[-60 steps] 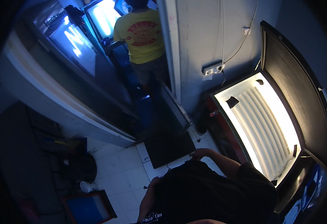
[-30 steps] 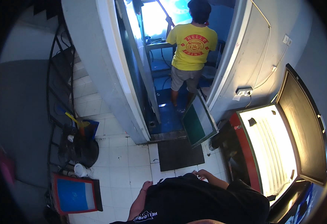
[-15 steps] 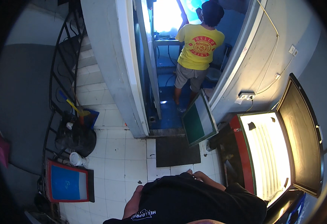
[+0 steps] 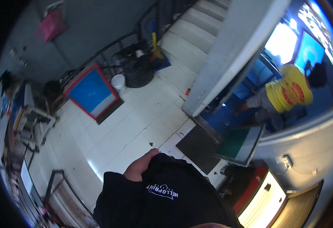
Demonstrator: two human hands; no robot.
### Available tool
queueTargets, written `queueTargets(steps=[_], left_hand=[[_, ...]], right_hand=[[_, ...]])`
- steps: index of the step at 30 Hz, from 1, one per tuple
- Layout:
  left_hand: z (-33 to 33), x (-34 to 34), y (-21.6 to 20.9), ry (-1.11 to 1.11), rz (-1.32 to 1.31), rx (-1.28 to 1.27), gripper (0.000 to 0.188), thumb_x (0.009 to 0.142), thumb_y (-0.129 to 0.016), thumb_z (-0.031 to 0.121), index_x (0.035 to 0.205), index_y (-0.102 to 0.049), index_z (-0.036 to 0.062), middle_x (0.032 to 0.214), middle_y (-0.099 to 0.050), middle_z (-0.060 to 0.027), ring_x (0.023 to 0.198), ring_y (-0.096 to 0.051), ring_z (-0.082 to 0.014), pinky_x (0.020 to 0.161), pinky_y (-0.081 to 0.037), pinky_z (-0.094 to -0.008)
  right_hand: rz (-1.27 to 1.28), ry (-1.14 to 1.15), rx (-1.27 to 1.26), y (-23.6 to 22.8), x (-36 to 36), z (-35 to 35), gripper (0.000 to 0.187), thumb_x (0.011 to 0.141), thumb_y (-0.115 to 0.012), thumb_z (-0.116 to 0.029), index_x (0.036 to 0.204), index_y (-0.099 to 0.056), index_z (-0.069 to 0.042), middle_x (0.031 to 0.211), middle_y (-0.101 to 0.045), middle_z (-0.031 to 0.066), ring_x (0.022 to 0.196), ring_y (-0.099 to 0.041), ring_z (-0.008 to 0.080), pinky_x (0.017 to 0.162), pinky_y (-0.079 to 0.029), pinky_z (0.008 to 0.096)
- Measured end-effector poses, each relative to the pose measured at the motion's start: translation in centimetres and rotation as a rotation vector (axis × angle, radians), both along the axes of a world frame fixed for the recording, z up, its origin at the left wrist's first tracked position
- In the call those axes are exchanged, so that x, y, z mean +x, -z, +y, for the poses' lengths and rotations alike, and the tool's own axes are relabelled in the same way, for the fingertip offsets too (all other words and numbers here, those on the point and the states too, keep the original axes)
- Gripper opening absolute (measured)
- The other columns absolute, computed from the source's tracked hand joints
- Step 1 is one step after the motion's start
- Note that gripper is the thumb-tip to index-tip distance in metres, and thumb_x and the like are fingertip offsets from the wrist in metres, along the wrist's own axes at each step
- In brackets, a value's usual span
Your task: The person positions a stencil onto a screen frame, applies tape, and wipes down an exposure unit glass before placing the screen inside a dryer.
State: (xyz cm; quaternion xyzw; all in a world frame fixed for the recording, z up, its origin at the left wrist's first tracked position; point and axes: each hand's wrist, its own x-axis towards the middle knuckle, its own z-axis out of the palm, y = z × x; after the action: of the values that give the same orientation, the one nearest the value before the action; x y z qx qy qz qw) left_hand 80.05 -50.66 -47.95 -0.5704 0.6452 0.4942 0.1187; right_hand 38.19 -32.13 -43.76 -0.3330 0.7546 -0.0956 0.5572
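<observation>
My left hand (image 4: 154, 152) shows only in part at the front edge of my black shirt (image 4: 162, 190). Its fingers are hidden, and no held thing can be made out. My right hand is out of sight behind the shirt; just a sliver of skin (image 4: 206, 178) shows at the shirt's right side. Beyond my body lies a dark floor mat (image 4: 198, 148), before a doorway. A framed screen with a green panel (image 4: 235, 143) leans by that doorway, to the right of the mat.
In the blue room a person in a yellow shirt (image 4: 289, 89) faces a framed blue screen (image 4: 309, 51). A lit light table (image 4: 259, 203) stands lower right, lid raised. Red-framed blue screens (image 4: 92, 91), a white bucket (image 4: 118, 81) and a black bin (image 4: 138, 70) stand along the stair railing.
My view has swung left, bringing the left side of the room into sight. My right forearm and hand, partly visible before, are now almost wholly hidden. The other person leans lower by the blue screen.
</observation>
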Motion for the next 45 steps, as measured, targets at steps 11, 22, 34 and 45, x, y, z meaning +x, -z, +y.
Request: queueTargets(steps=[11, 22, 34, 45], left_hand=[[3.9, 2.7, 4.7, -0.073, -0.054, -0.023, 0.031, 0.071, -0.055, 0.031, 0.08, -0.066, 0.0026, 0.088, -0.063, -0.0191, 0.084, -0.061, -0.0331, 0.074, -0.048, -0.0413], [2.5, 0.7, 3.2, 0.016, -0.06, -0.057, 0.032, 0.069, -0.056, 0.032, 0.079, -0.066, 0.0028, 0.085, -0.063, -0.0193, 0.082, -0.062, -0.0333, 0.071, -0.048, -0.0414], [1.1, -0.7, 5.1, 0.247, 0.206, -0.11, 0.035, 0.072, -0.057, 0.032, 0.081, -0.066, 0.0002, 0.088, -0.062, -0.0216, 0.086, -0.061, -0.0329, 0.076, -0.048, -0.0393], [-0.6, -0.8, 2.3, 0.308, 0.149, 0.03, 0.037, 0.073, -0.057, 0.032, 0.084, -0.065, -0.0016, 0.085, -0.063, -0.0208, 0.081, -0.062, -0.0309, 0.071, -0.047, -0.0377]], right_hand=[[-0.053, -0.148, -0.058, 1.4, -1.1, -2.4, 0.028, 0.083, -0.048, -0.026, 0.078, -0.061, -0.002, 0.072, -0.061, 0.0148, 0.071, -0.06, 0.0249, 0.063, -0.045, 0.0374], [-0.009, -0.122, -0.011, 0.9, -1.2, 0.4, 0.029, 0.081, -0.05, -0.03, 0.087, -0.063, -0.004, 0.085, -0.062, 0.0168, 0.081, -0.06, 0.0293, 0.073, -0.046, 0.0386], [0.389, -0.747, -0.384, 6.0, -2.5, 5.0, 0.025, 0.069, -0.064, -0.024, 0.088, -0.061, -0.007, 0.074, -0.061, 0.013, 0.069, -0.06, 0.0303, 0.061, -0.048, 0.04], [0.052, -0.051, -0.036, 7.7, -0.6, 6.4, 0.037, 0.075, -0.055, -0.034, 0.099, -0.06, -0.006, 0.089, -0.064, 0.0158, 0.079, -0.062, 0.0311, 0.069, -0.048, 0.0363]])
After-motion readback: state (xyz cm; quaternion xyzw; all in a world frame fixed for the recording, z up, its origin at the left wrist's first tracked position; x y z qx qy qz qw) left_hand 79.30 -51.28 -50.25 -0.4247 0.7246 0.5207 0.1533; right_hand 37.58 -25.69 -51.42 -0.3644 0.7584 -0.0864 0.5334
